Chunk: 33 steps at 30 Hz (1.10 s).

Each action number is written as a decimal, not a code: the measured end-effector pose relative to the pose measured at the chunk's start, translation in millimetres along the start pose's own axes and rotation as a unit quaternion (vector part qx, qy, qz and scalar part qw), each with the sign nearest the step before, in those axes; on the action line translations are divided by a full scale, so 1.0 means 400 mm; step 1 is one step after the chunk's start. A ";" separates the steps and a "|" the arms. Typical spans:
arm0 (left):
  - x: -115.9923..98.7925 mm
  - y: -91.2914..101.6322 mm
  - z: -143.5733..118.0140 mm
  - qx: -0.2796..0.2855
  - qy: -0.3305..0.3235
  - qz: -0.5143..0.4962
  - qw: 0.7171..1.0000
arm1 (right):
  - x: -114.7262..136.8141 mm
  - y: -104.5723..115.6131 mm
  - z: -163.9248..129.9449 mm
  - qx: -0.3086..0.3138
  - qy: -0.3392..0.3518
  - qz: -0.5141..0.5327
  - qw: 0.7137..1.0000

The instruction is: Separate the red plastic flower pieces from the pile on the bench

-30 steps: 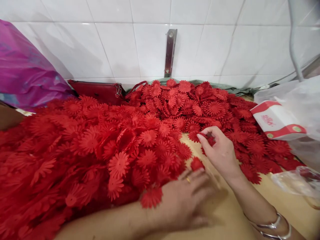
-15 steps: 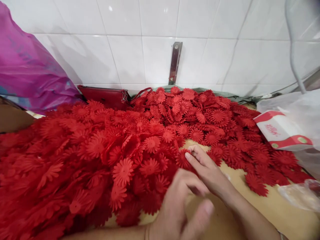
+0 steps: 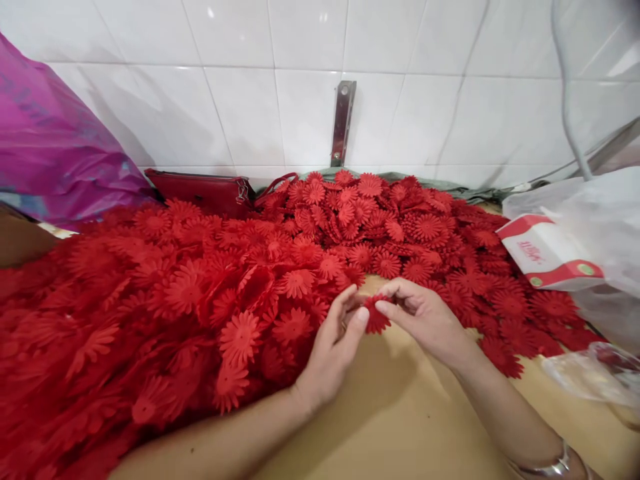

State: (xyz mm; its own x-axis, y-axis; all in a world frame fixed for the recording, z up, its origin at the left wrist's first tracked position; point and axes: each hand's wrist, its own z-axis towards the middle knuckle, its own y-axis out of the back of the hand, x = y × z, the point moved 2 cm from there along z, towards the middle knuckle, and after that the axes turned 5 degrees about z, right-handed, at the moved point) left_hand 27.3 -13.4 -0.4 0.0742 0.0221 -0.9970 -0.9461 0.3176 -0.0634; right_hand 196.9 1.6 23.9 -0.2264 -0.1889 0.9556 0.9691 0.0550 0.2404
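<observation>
We hold a red flower piece above the tabletop, in front of us and a little right of the middle of our view. The grip of our right hand is pinched on it, the thumb lying over its face and the fingers behind its upper edge. Our left hand is at the other side of the piece, its thumb tip right by the petals and its fingers curled, with a narrow gap between. We cannot tell whether that grip has hold of the edge or is only beside it. On our right wrist we wear a silver bracelet.

To our left spreads a large heap of red flowers, with our left forearm along its near edge. A farther pile lies beyond our hands and runs off to the right. At the back, a red purse rests behind the heap, next to a purple bag. On the right, a white and red box sits tilted against a translucent plastic bag, and a clear wrapper lies nearer us. Behind everything, a metal bracket is fixed upright to the white tiled wall.
</observation>
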 end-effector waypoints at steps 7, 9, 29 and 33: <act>0.002 0.008 0.038 0.067 0.026 -0.094 0.993 | 0.015 0.009 0.002 -0.013 0.068 -0.115 0.991; 0.008 0.004 0.037 0.069 0.032 -0.098 0.992 | 0.026 0.040 -0.001 0.003 0.062 -0.141 0.988; 0.033 0.010 0.046 0.073 0.090 -0.223 0.968 | 0.112 0.145 -0.060 0.061 -0.130 -0.472 0.870; 0.034 0.012 0.047 0.103 0.061 -0.195 0.974 | 0.129 0.063 -0.038 -0.003 0.012 -0.318 0.948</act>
State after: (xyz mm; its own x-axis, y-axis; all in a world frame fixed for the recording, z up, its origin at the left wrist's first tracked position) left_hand 29.6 6.4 -13.3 0.3652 -0.2462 -0.8978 -0.7694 0.4630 -0.4399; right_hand 211.2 -21.7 76.6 -0.7622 -0.2046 0.6142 0.6388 -0.0839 0.7648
